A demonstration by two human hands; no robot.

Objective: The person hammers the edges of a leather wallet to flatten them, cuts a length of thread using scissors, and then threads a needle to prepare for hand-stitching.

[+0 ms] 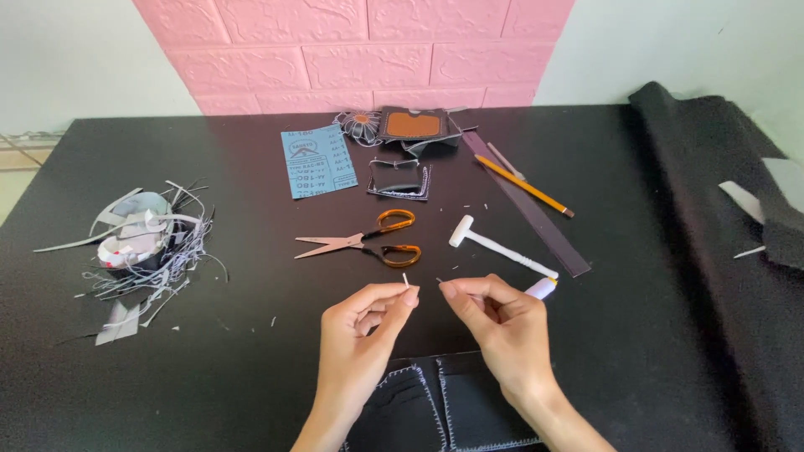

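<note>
Head view: matte black surface [251,351] spreads wide, with a felt-like black cloth [712,251] at 3 o'clock and a stitched dark leather piece [444,402] at 6. Shredded grey scraps [142,251] lie at 9, orange-handled scissors [360,243] and a white plastic mallet [498,244] near centre. Left hand [360,335] pinches a pale thread end [406,280]; right hand [502,326] pinches something too small to tell, perhaps a needle. Judged best done with both tips kept close and steady.

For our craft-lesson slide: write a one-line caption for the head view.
Left hand and right hand pinch fine thread ends above stitched black leather, scissors and a white mallet beyond.
</note>
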